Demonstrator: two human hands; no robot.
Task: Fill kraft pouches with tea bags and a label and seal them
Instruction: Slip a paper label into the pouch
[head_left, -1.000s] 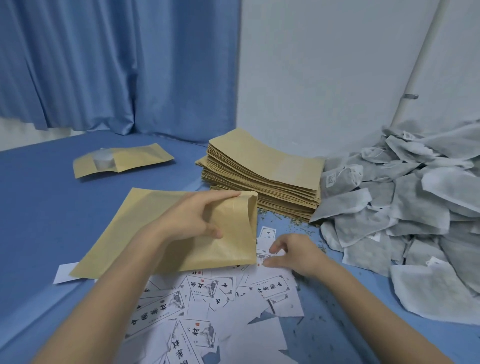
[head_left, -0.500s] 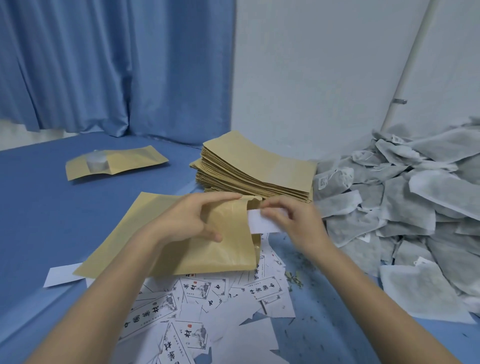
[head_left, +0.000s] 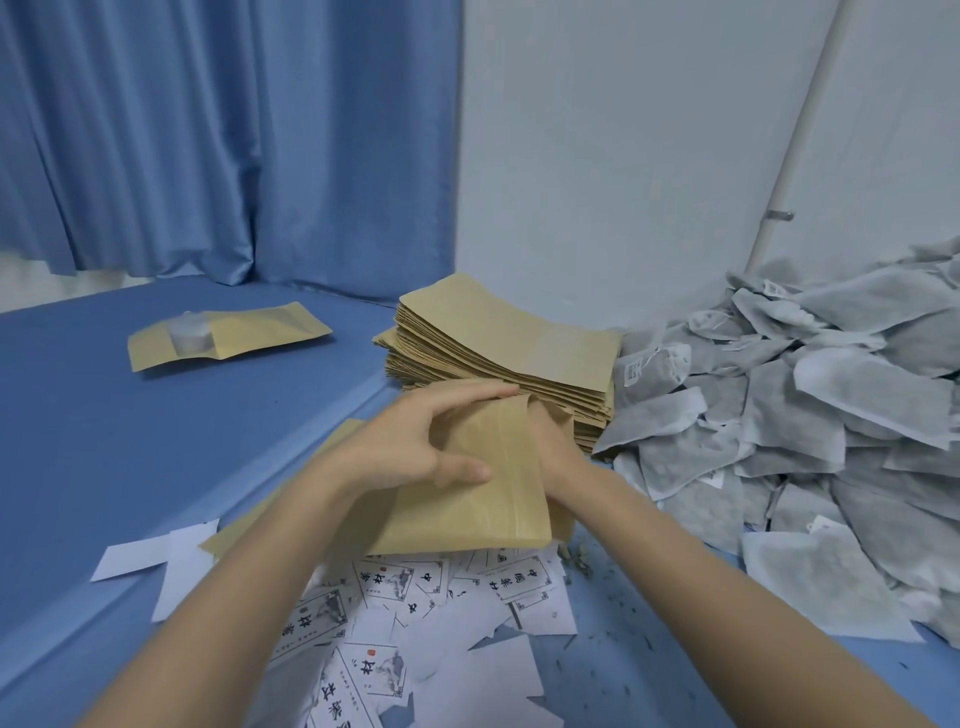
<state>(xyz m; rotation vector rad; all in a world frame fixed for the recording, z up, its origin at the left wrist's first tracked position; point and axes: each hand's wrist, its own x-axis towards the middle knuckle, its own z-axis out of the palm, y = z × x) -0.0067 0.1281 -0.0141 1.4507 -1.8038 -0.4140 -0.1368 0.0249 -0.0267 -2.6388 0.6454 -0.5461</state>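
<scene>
Kraft pouch (head_left: 493, 483), flat, smooth, creased.

Bare blue surface (head_left: 156, 441) lies open leftward; the pouch stack (head_left: 498, 358) and tea bag heap (head_left: 810, 415) block its right edge.

Lighting is soft, even and cool, with no visible source. Shadows are faint and diffuse beneath the pouch stack (head_left: 498, 358). No glare. Wide-angle distortion bends the pipe (head_left: 795, 130) and curtain (head_left: 208, 135) near the edges. Focus is slightly soft throughout.
</scene>
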